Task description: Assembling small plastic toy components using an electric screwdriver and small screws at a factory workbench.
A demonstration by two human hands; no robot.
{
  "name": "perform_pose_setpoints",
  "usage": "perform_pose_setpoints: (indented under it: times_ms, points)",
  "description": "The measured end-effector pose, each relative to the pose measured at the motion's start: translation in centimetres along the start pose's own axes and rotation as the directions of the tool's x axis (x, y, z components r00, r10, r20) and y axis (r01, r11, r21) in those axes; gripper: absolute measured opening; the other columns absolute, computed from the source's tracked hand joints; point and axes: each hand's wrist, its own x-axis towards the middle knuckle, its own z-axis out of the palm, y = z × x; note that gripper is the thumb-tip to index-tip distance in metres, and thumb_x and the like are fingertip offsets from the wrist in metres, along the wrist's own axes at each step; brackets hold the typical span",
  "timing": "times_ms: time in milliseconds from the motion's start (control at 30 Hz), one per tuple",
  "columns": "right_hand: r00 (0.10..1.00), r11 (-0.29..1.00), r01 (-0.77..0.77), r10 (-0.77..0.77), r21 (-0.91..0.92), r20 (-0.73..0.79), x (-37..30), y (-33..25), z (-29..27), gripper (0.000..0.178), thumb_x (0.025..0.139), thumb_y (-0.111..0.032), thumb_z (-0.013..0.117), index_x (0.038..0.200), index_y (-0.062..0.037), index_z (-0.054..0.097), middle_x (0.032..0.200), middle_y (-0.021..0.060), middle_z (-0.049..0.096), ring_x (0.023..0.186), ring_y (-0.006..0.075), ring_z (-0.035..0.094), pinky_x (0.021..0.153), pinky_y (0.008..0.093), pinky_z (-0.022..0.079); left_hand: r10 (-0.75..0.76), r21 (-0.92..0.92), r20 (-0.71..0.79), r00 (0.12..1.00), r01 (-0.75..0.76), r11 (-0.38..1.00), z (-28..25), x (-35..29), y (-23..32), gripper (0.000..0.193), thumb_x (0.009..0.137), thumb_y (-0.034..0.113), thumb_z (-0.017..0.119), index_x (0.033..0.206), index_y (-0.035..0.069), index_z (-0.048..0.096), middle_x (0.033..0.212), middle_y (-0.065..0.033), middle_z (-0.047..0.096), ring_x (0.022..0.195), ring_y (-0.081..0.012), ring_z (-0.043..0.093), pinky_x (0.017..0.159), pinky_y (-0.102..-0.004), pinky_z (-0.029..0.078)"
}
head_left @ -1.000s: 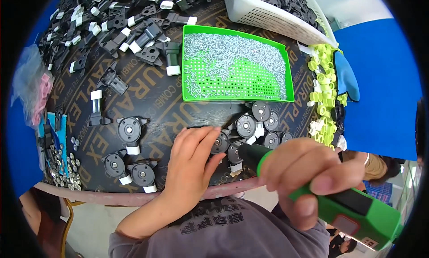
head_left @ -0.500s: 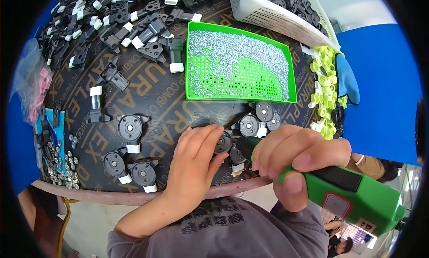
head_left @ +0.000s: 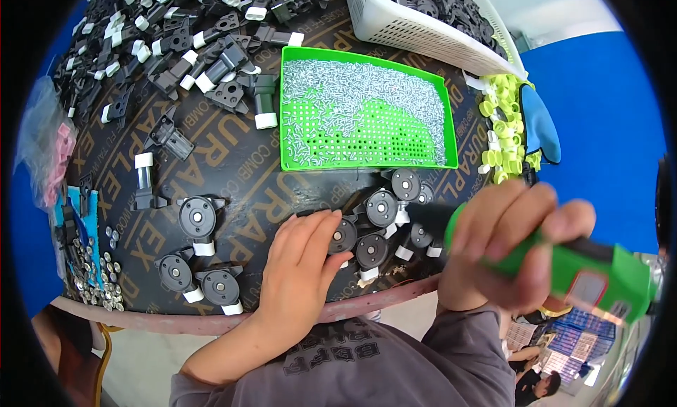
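Observation:
My left hand (head_left: 300,269) rests on the table, its fingers and thumb around a black round-faced caster-like part (head_left: 343,235). In my right hand (head_left: 511,245), blurred by motion, is a green and black electric screwdriver (head_left: 610,276). Its dark nose points left, above the table and apart from the held part. Close by on the right sit several similar parts, among them one round disc (head_left: 371,250) and another (head_left: 381,207), with white ends. Three more, including one disc part (head_left: 197,217), lie left of my left hand.
Beyond my hands stands a green perforated tray (head_left: 284,149) of small silver screws (head_left: 352,79). A white basket (head_left: 402,29) of black parts is behind it. Yellow-green rings (head_left: 502,128) lie at right, a pile of black parts (head_left: 169,79) at far left, and small metal pieces (head_left: 92,283) near left.
The screwdriver in my right hand has pulled up and to the right, away from the held part. My left hand stays around that part. The whole view has shifted slightly.

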Motion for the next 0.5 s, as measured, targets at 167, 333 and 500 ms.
perform_pose_setpoints:
  times_ms: [167,333,500]
  points:
    - [0.91,0.999,-0.018,0.001,-0.039,-0.414,0.5,5.1,-2.4,0.025,0.092,-0.006,0.057,0.113,-0.0063,0.043,0.069,0.0083,0.05,0.056,0.0166,0.049,0.051,0.0321,0.047,-0.021,-0.035,0.02,1.0,0.022,0.999,0.0,0.0,0.1,0.059,0.084,0.016,0.074,0.135,-0.002,0.05,0.127,-0.0184,0.055,0.116,-0.0385,0.053,0.1,-0.0461,0.043]
    - [0.91,0.999,-0.025,0.015,-0.02,-0.414,0.5,6.8,-2.6,0.025,0.092,-0.002,0.056,0.113,-0.0023,0.042,0.068,0.0103,0.052,0.054,0.0158,0.05,0.051,0.0312,0.047,-0.049,-0.066,0.03,0.998,0.051,0.996,-0.2,-0.2,0.0,0.064,0.084,0.018,0.076,0.138,-0.002,0.047,0.13,-0.0206,0.053,0.117,-0.0401,0.051,0.1,-0.046,0.042]
    - [0.922,0.998,-0.011,-0.014,-0.062,-0.388,0.3,7.2,-2.8,0.024,0.092,-0.001,0.056,0.111,-0.0019,0.042,0.067,0.0104,0.054,0.053,0.0166,0.052,0.051,0.0311,0.048,-0.028,-0.033,0.051,0.998,0.03,0.999,-0.2,-0.1,-0.1,0.06,0.086,0.017,0.073,0.136,-0.002,0.048,0.127,-0.0199,0.055,0.116,-0.0402,0.052,0.1,-0.0466,0.041]
